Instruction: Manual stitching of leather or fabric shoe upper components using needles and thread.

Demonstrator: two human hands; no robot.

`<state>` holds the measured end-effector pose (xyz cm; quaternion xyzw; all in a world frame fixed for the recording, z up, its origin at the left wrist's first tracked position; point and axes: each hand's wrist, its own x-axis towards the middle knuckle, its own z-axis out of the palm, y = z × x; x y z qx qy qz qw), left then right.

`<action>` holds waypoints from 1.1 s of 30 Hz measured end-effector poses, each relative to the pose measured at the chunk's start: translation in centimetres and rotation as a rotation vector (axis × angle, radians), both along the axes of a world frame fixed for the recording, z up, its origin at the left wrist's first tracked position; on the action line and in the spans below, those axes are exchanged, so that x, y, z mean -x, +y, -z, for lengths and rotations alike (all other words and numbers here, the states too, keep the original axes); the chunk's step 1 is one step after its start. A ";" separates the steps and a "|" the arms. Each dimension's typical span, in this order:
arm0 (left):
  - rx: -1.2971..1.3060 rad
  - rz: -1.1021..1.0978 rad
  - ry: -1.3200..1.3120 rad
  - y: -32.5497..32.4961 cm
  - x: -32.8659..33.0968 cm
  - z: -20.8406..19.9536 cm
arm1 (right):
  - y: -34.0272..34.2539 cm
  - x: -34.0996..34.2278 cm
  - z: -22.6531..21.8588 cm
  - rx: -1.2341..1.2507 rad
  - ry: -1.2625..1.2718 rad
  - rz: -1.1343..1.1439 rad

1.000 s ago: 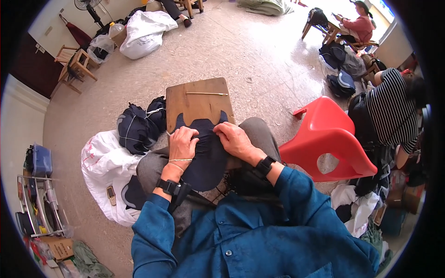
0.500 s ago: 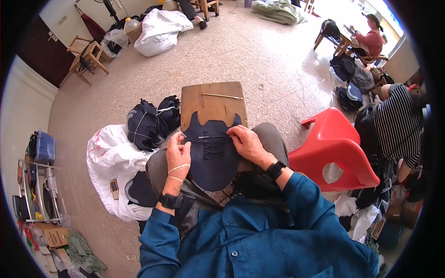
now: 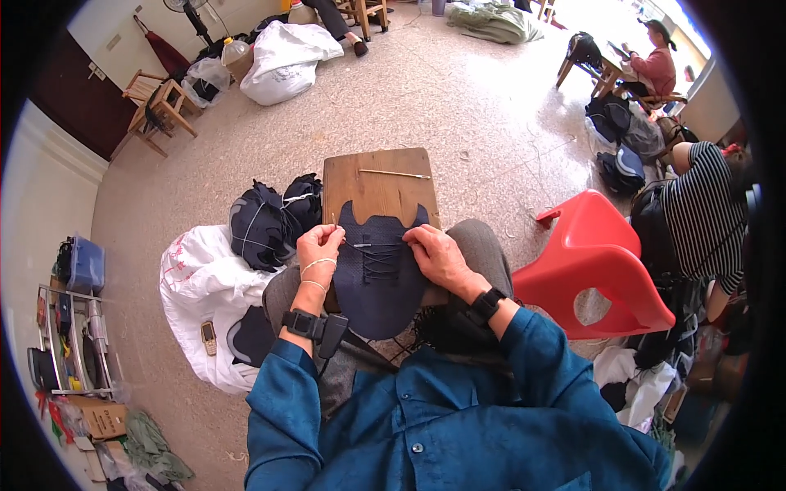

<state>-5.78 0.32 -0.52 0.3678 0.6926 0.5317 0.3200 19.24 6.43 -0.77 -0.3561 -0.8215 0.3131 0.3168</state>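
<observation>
A navy shoe upper lies flat across my lap and the near part of a wooden stool. Dark thread criss-crosses its middle opening, and a small grey piece shows at the top of that lacing. At the upper's left edge my left hand pinches the thread; a thin pale tip sticks up above its fingers, too small to name. On the opposite edge, my right hand grips the upper between thumb and fingers. A slender wooden stick rests on the stool top.
Tied bundles of dark uppers stand left of the stool, beside a white sack bearing a phone. A red plastic stool is close on my right. A person in stripes sits beyond it.
My left hand has turned and drawn its fingers together at the upper's left edge. The right hand keeps its hold. The whole view has shifted slightly.
</observation>
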 end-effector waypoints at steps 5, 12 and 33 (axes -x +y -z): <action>-0.014 -0.001 -0.067 -0.3 -0.3 -0.9 | -0.1 0.1 -0.1 -0.012 0.001 -0.001; -0.136 0.079 -0.016 -1.9 -1.8 -1.7 | -0.2 -0.2 -0.5 0.047 0.113 0.025; -0.152 -0.052 -0.346 -4.9 -4.6 0.9 | -2.1 1.1 -0.4 -0.117 -0.044 -0.072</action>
